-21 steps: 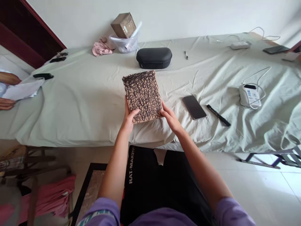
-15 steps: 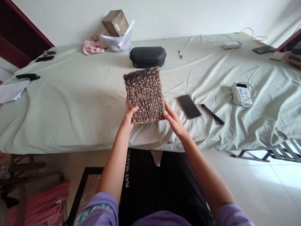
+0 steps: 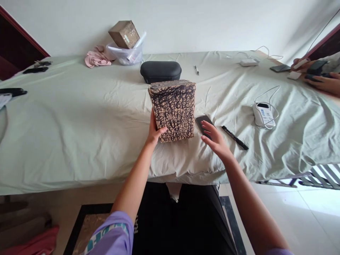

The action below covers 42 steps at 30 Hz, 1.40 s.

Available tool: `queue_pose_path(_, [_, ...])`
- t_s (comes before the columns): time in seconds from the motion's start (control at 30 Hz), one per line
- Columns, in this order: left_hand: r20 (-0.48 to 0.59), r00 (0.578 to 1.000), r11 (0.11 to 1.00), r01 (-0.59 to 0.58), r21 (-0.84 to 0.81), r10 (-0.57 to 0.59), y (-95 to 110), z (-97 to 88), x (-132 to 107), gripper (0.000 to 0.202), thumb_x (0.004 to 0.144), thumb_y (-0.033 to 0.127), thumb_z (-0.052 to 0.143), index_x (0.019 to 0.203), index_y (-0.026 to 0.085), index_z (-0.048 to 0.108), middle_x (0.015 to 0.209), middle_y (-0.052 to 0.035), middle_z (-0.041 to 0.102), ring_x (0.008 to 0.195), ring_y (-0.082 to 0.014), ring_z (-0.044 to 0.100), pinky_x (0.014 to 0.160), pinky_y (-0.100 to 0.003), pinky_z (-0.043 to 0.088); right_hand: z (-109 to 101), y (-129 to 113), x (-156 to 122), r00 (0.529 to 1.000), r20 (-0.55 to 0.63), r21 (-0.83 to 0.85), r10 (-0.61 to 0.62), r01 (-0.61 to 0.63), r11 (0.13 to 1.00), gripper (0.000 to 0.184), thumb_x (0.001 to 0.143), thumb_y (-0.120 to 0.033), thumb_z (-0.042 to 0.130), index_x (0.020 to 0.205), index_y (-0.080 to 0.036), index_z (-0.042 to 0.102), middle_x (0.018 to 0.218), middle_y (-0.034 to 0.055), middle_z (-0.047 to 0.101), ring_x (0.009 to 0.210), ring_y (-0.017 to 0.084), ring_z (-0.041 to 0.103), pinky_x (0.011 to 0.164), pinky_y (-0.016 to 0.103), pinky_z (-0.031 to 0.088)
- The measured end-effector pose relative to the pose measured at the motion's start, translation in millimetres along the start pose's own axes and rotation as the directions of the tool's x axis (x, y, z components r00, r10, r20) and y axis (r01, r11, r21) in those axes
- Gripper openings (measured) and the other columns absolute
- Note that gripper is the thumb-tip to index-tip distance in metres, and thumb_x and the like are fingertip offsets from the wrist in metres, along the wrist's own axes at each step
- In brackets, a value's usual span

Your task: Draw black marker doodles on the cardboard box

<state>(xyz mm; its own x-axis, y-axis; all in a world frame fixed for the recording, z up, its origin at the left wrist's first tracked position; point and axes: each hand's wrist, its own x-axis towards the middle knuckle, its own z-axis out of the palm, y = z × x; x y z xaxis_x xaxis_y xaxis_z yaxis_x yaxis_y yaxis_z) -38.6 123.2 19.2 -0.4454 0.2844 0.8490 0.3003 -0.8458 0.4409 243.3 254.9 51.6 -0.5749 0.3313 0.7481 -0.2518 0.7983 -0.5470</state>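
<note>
No lettering can be read for certain. The white device (image 3: 262, 115) carries a blue label too small to make out, the small cardboard box (image 3: 124, 34) a blurred sticker, and the purple sleeve (image 3: 111, 235) teal print, cut off.

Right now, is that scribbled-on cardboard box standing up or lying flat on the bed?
Standing up. The cardboard box rests on its lower edge on the sheet, its scribbled face toward the camera, steadied by the left hand.
</note>
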Motion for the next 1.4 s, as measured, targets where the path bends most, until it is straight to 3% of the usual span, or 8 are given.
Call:
queue_pose_path(0.13, [0.001,0.995,0.995,0.097,-0.035,-0.097,-3.2,-2.6,-11.8,0.118,0.061,0.071,0.088,0.161,0.037,0.035,0.162,-0.0088,0.049,0.154,-0.0375,0.042,0.131,-0.057,0.031,33.8,4.3,40.8,0.975,0.214,0.211,-0.066,0.020,0.977,0.108,0.080,-0.072,0.081,0.168,-0.031,0.033,0.173,0.0119,0.031,0.155,0.037,0.039,0.128,0.059,0.033])
queue_pose_path(0.27, [-0.020,0.985,0.985,0.171,-0.024,-0.172,-4.5,-3.2,-15.5,0.120,0.053,0.075,0.090,0.155,0.031,0.042,0.150,-0.0134,0.059,0.145,-0.0371,0.053,0.127,-0.060,0.036,63.4,3.6,51.2,0.987,0.033,0.290,-0.157,0.141,0.947,0.137,0.068,-0.083,0.082,0.172,-0.030,0.010,0.176,0.0111,0.020,0.164,0.033,0.017,0.134,0.056,0.019])
queue_pose_path(0.33, [0.001,0.982,0.982,0.189,0.002,-0.189,-5.7,-1.0,-15.8,0.113,0.051,0.072,0.092,0.147,0.027,0.053,0.138,-0.0144,0.067,0.136,-0.0377,0.060,0.124,-0.062,0.039,73.0,0.5,48.9,0.994,0.011,0.305,-0.113,0.104,0.947,0.146,0.065,-0.080,0.086,0.172,-0.031,0.001,0.176,0.0115,0.020,0.164,0.033,0.018,0.133,0.056,0.021])
queue_pose_path(0.43, [0.042,0.980,0.980,0.195,0.034,-0.197,-6.1,3.5,-16.7,0.091,0.052,0.065,0.096,0.126,0.022,0.067,0.125,-0.0137,0.073,0.124,-0.0373,0.068,0.119,-0.063,0.045,75.9,-5.1,46.1,0.998,0.013,0.289,-0.060,0.053,0.956,0.144,0.063,-0.070,0.092,0.171,-0.027,0.008,0.171,0.0152,0.031,0.159,0.037,0.031,0.132,0.057,0.026])
queue_pose_path(0.53, [0.043,0.982,0.982,0.181,0.051,-0.184,-2.6,4.5,-14.7,0.086,0.048,0.063,0.098,0.117,0.021,0.070,0.120,-0.0143,0.075,0.122,-0.0382,0.068,0.118,-0.063,0.046,68.5,-9.9,46.5,0.991,-0.058,0.230,-0.123,0.134,0.964,0.136,0.063,-0.064,0.093,0.169,-0.025,0.018,0.164,0.0169,0.043,0.156,0.039,0.036,0.132,0.058,0.027])
queue_pose_path(0.67, [-0.077,0.996,0.998,0.051,0.041,-0.048,9.0,-5.3,-3.7,0.106,0.052,0.082,0.087,0.139,0.028,0.060,0.143,-0.0133,0.065,0.146,-0.0352,0.052,0.127,-0.055,0.037,58.9,-13.8,46.4,0.968,-0.130,0.212,-0.213,0.237,0.948,0.135,0.064,-0.065,0.092,0.168,-0.026,0.016,0.163,0.0168,0.043,0.155,0.037,0.038,0.133,0.056,0.026])
queue_pose_path(0.8, [-0.203,0.968,0.987,-0.133,0.089,0.148,17.6,-17.9,5.3,0.105,0.062,0.077,0.085,0.151,0.031,0.052,0.158,-0.0111,0.054,0.156,-0.0344,0.042,0.131,-0.049,0.031,55.9,-15.0,44.8,0.973,-0.123,0.173,-0.197,0.217,0.961,0.141,0.061,-0.073,0.090,0.168,-0.024,0.013,0.166,0.0180,0.038,0.155,0.037,0.038,0.133,0.056,0.024])
queue_pose_path(1.4, [-0.270,0.960,0.996,-0.083,-0.011,0.077,23.4,-15.7,6.1,0.098,0.062,0.065,0.085,0.148,0.031,0.055,0.148,-0.0094,0.061,0.141,-0.0340,0.055,0.122,-0.049,0.043,75.3,-1.6,46.8,0.986,-0.090,0.187,-0.144,0.158,0.969,0.118,0.067,-0.088,0.077,0.158,-0.023,0.040,0.155,0.0170,0.053,0.155,0.036,0.038,0.126,0.051,0.039])
